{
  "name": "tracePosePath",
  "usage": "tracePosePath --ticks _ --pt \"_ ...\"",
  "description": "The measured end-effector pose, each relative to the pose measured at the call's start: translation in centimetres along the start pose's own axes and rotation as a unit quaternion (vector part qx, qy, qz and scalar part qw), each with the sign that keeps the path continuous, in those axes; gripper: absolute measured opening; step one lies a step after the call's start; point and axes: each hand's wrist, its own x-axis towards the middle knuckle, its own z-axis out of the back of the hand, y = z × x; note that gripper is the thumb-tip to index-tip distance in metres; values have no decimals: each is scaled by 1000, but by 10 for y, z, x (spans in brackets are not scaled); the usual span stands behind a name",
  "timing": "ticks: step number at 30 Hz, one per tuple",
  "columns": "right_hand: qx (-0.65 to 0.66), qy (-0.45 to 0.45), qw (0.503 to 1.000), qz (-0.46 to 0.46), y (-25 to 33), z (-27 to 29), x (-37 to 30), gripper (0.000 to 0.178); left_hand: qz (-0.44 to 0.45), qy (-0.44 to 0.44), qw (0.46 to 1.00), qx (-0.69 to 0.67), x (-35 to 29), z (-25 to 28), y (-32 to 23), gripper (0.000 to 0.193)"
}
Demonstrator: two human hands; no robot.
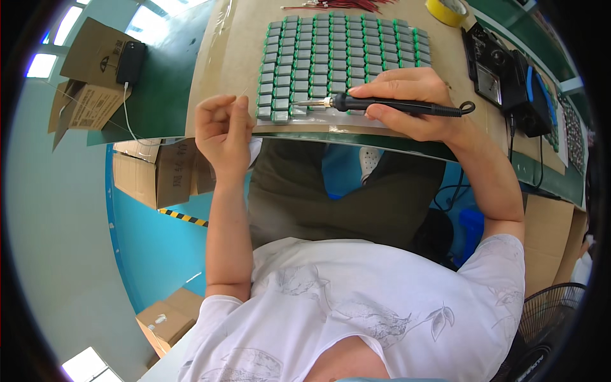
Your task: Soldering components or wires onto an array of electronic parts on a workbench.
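My right hand (417, 95) grips a black-handled soldering iron (398, 106), which lies nearly level with its metal tip pointing left. The tip is over the near-left part of a block of small grey modules with green edges (337, 48), set out in tight rows; contact cannot be made out. Just left of the block, my left hand (224, 127) is closed in a pinch. From its fingertips shows a very thin strand, which looks like solder wire. My right fingers hide some modules in the near rows.
Brown board (223, 57) covers the green table. Red wires (340, 5) and yellow tape (447, 11) lie at the far side. Black devices (503, 73) with cables stand right. An open carton (95, 83) with a phone (130, 62) is left; a fan (550, 318) stands lower right.
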Motion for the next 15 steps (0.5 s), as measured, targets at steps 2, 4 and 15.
tracePosePath --ticks 2,4,15 --pt "2 1 1000 2 0 0 0 33 0 50 998 -27 -1 5 2 12" --pt "11 10 1000 16 -2 1 -1 34 4 70 997 -27 -2 11 3 12" --pt "14 34 999 8 -2 3 -1 34 -63 176 978 88 2 6 -2 13"
